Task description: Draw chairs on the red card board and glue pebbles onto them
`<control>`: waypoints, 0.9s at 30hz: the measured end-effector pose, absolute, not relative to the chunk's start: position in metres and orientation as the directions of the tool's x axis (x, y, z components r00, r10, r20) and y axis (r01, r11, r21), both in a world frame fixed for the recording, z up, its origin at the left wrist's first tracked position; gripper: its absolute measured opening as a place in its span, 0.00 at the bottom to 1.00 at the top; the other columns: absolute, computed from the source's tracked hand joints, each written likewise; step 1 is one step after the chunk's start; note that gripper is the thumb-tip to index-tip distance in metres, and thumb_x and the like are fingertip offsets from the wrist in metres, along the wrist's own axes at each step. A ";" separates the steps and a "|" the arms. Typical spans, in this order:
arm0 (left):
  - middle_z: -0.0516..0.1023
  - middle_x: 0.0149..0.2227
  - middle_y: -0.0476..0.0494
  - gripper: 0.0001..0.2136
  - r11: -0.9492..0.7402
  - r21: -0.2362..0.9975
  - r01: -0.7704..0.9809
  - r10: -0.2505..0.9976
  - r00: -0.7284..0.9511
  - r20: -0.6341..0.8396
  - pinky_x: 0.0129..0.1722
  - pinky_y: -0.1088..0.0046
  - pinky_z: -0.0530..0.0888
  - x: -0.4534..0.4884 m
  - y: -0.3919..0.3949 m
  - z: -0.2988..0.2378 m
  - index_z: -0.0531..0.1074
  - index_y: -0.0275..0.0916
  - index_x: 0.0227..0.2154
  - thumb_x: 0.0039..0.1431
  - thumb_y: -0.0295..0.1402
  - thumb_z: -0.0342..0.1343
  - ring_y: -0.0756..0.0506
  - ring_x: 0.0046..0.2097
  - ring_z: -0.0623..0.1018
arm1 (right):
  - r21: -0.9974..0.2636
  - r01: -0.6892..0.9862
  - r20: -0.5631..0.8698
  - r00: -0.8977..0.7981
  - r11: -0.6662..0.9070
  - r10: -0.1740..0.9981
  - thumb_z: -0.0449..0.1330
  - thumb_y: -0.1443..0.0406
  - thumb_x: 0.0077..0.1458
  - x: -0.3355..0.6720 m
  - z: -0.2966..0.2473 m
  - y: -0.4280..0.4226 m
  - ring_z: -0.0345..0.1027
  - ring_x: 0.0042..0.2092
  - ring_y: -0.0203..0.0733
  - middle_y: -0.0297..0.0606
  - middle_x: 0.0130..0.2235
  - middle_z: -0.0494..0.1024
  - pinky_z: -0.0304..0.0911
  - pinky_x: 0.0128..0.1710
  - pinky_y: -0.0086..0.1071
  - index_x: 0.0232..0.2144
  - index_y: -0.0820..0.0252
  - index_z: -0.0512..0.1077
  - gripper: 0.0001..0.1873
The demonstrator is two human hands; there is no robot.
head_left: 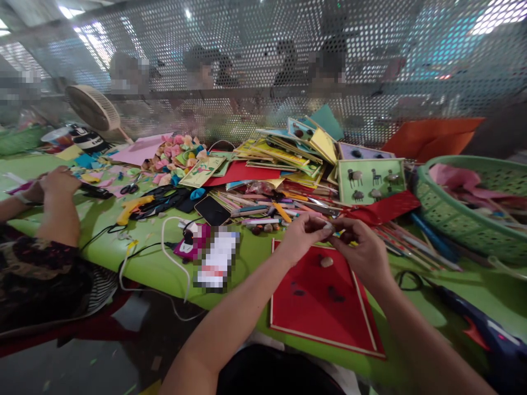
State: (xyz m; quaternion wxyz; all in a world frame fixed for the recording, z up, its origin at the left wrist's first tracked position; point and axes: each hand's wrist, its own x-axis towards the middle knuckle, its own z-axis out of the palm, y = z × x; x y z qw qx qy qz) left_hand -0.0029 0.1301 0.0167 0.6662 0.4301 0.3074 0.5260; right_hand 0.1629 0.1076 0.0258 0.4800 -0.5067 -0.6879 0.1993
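Note:
My left hand (303,235) and my right hand (361,247) meet above the far edge of a red card (296,315) framed with thin pale wooden strips. Between their pinched fingertips is a small greyish pebble (328,228), mostly covered by the fingers. Just below them, a rounded beige pebble (326,262) rests on the card. Lower down, the red surface carries two dark drawn marks (336,294), too blurred to make out.
A blue glue gun (489,329) lies at right, beneath a green plastic basket (453,219). Behind my hands are pens, sticks and piled framed cards (280,151). A phone (218,260) and white cable lie left. Another person's hands (57,184) work at far left, near a yellow glue gun (134,208).

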 end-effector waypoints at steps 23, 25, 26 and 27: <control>0.78 0.39 0.45 0.27 0.032 0.930 -0.366 0.952 0.294 0.083 0.47 0.65 0.73 -0.003 0.126 0.023 0.75 0.38 0.39 0.45 0.54 0.74 0.46 0.41 0.77 | -0.802 0.426 0.479 0.037 0.420 0.877 0.67 0.65 0.52 0.165 0.019 0.108 0.76 0.34 0.42 0.35 0.34 0.81 0.73 0.38 0.37 0.40 0.54 0.74 0.12; 0.79 0.39 0.45 0.27 0.067 0.925 -0.375 0.944 0.324 0.063 0.47 0.64 0.74 -0.004 0.126 0.022 0.76 0.38 0.38 0.46 0.54 0.73 0.47 0.40 0.78 | -0.789 0.455 0.481 0.042 0.412 0.876 0.67 0.64 0.53 0.165 0.019 0.108 0.76 0.34 0.43 0.35 0.34 0.81 0.72 0.38 0.38 0.40 0.54 0.74 0.11; 0.79 0.39 0.45 0.26 0.080 0.921 -0.381 0.943 0.328 0.054 0.47 0.64 0.74 -0.004 0.127 0.021 0.77 0.38 0.38 0.45 0.53 0.74 0.47 0.40 0.78 | -0.783 0.469 0.482 0.041 0.409 0.875 0.67 0.64 0.53 0.165 0.019 0.108 0.77 0.34 0.44 0.35 0.34 0.81 0.72 0.38 0.39 0.40 0.54 0.74 0.11; 0.79 0.39 0.45 0.26 0.090 0.918 -0.387 0.944 0.327 0.045 0.48 0.64 0.74 -0.005 0.127 0.020 0.77 0.38 0.38 0.44 0.52 0.75 0.47 0.40 0.78 | -0.776 0.481 0.484 0.040 0.407 0.874 0.67 0.63 0.53 0.165 0.020 0.108 0.77 0.34 0.44 0.35 0.34 0.81 0.72 0.38 0.39 0.40 0.54 0.74 0.11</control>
